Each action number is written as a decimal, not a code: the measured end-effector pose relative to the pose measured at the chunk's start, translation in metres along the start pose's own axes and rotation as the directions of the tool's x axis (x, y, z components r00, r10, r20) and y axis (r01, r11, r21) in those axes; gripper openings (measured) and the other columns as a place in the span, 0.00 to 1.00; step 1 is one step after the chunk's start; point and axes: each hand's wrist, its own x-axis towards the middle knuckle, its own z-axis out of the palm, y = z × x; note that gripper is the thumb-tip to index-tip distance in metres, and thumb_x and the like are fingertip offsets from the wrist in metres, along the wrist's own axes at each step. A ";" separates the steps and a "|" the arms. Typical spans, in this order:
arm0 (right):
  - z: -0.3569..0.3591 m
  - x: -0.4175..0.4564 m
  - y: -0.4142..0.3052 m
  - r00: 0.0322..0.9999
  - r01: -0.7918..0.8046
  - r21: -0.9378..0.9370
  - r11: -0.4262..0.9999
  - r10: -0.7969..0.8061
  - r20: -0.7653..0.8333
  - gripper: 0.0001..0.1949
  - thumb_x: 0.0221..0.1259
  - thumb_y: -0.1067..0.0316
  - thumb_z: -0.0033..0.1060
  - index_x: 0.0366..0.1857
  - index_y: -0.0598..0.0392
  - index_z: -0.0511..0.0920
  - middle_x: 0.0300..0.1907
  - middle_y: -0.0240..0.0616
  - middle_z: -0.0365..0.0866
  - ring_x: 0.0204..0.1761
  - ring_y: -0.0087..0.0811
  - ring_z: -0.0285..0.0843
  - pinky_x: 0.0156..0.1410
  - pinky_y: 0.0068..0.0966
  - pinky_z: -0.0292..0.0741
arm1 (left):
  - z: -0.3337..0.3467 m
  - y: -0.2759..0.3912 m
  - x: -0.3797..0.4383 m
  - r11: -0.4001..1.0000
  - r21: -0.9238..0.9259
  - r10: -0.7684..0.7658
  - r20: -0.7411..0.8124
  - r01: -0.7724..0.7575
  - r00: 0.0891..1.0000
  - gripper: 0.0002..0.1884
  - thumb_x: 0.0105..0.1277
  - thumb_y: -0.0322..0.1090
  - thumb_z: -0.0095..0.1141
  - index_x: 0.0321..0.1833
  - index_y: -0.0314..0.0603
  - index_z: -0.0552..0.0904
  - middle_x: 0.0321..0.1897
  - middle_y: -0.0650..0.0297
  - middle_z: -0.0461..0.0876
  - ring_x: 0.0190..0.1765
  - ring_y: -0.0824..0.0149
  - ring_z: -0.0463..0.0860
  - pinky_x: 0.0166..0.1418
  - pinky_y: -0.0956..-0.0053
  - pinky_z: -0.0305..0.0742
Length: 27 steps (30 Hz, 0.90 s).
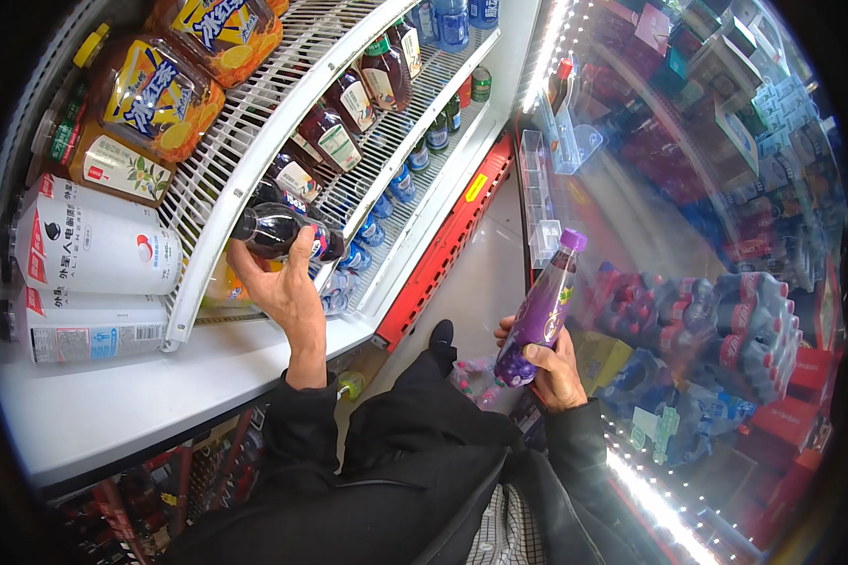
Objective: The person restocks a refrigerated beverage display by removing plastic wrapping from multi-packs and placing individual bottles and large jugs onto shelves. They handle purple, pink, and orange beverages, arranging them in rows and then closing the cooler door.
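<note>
My left hand (pixel 279 282) grips a dark Pepsi bottle (pixel 275 233), tilted on its side at the front of a wire shelf in a display fridge. Held in my right hand (pixel 555 367) is a purple bottle (pixel 537 318) with a purple cap, pointing up and away from the fridge shelves. Dark tea-coloured bottles (pixel 339 138) with white labels stand in a row on the shelf beyond my left hand. An orange bottle (pixel 227 282) shows partly behind my left wrist and the white shelf edge.
Large iced tea bottles (pixel 155 99) and white drink bottles (pixel 106 236) fill the upper wire shelf (pixel 215 134). The lit glass door (pixel 650 233) stands at the right, with clear plastic trays (pixel 537 176) on it. A red grille (pixel 452 233) runs along the fridge base. Shrink-wrapped bottle packs (pixel 735 325) show through the glass.
</note>
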 end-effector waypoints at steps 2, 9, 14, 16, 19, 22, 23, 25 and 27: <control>0.000 0.000 0.001 1.000 -0.004 0.002 1.000 0.004 -0.001 0.38 0.50 0.58 0.78 0.65 0.64 0.70 0.58 0.50 0.82 0.60 0.44 0.84 0.70 0.42 0.79 | 0.003 0.000 0.000 0.999 -0.043 -0.015 0.010 0.016 1.000 0.37 0.61 0.21 0.74 0.74 0.37 0.72 0.61 0.57 0.78 0.60 0.64 0.80 0.67 0.69 0.76; -0.003 0.001 0.004 1.000 -0.023 -0.003 1.000 0.023 0.011 0.39 0.49 0.59 0.78 0.66 0.63 0.69 0.59 0.50 0.83 0.60 0.44 0.85 0.70 0.42 0.79 | 0.034 0.001 0.012 0.991 0.037 0.125 0.024 -0.126 0.992 0.37 0.61 0.25 0.75 0.74 0.38 0.73 0.63 0.58 0.76 0.61 0.63 0.79 0.68 0.66 0.76; -0.004 0.002 0.005 1.000 -0.022 0.010 1.000 0.022 0.009 0.39 0.50 0.60 0.78 0.66 0.62 0.69 0.59 0.50 0.83 0.61 0.44 0.84 0.70 0.42 0.78 | 0.053 -0.013 0.030 0.976 0.110 0.186 0.032 -0.188 0.982 0.39 0.57 0.31 0.79 0.72 0.37 0.74 0.62 0.54 0.74 0.62 0.58 0.79 0.69 0.64 0.75; -0.004 0.002 0.006 1.000 -0.023 0.015 1.000 0.022 0.003 0.39 0.50 0.60 0.78 0.66 0.62 0.69 0.59 0.50 0.83 0.61 0.44 0.84 0.70 0.42 0.78 | 0.062 -0.016 0.037 0.958 0.178 0.227 0.018 -0.226 0.974 0.39 0.57 0.32 0.78 0.72 0.37 0.74 0.63 0.53 0.73 0.61 0.58 0.79 0.68 0.64 0.76; -0.004 0.002 0.006 1.000 -0.022 0.013 1.000 0.021 0.002 0.39 0.50 0.60 0.78 0.67 0.62 0.68 0.59 0.50 0.83 0.61 0.44 0.84 0.70 0.42 0.78 | 0.073 -0.028 0.044 0.951 0.226 0.218 -0.005 -0.211 0.976 0.39 0.57 0.31 0.77 0.73 0.36 0.73 0.64 0.50 0.73 0.63 0.55 0.80 0.69 0.63 0.77; -0.005 0.003 0.008 1.000 -0.026 0.009 1.000 0.026 0.008 0.39 0.50 0.60 0.78 0.67 0.63 0.68 0.59 0.50 0.83 0.61 0.43 0.84 0.70 0.42 0.79 | 0.082 -0.033 0.046 0.906 0.374 0.230 -0.049 -0.196 0.972 0.42 0.59 0.31 0.75 0.76 0.34 0.68 0.67 0.47 0.70 0.67 0.52 0.79 0.71 0.61 0.77; -0.006 0.004 0.009 1.000 -0.029 0.008 1.000 0.029 0.011 0.39 0.50 0.60 0.77 0.67 0.63 0.68 0.59 0.50 0.83 0.61 0.43 0.84 0.70 0.42 0.79 | 0.084 -0.036 0.047 0.908 0.374 0.224 -0.055 -0.188 0.973 0.42 0.60 0.31 0.74 0.77 0.34 0.67 0.69 0.47 0.69 0.68 0.51 0.78 0.72 0.61 0.77; -0.004 0.003 0.008 1.000 -0.026 0.005 1.000 0.026 0.008 0.39 0.50 0.60 0.77 0.66 0.63 0.68 0.58 0.50 0.83 0.60 0.43 0.84 0.70 0.42 0.79 | 0.089 -0.033 0.050 0.911 0.373 0.219 -0.068 -0.179 0.973 0.43 0.62 0.31 0.73 0.78 0.34 0.64 0.71 0.45 0.67 0.70 0.49 0.77 0.74 0.59 0.75; -0.003 0.003 0.008 1.000 -0.025 0.003 1.000 0.025 0.006 0.39 0.50 0.59 0.77 0.66 0.63 0.69 0.58 0.50 0.83 0.60 0.43 0.84 0.70 0.42 0.79 | 0.088 -0.028 0.045 0.943 0.294 0.161 -0.001 -0.154 0.987 0.50 0.63 0.30 0.72 0.83 0.26 0.53 0.84 0.33 0.49 0.87 0.39 0.46 0.90 0.52 0.39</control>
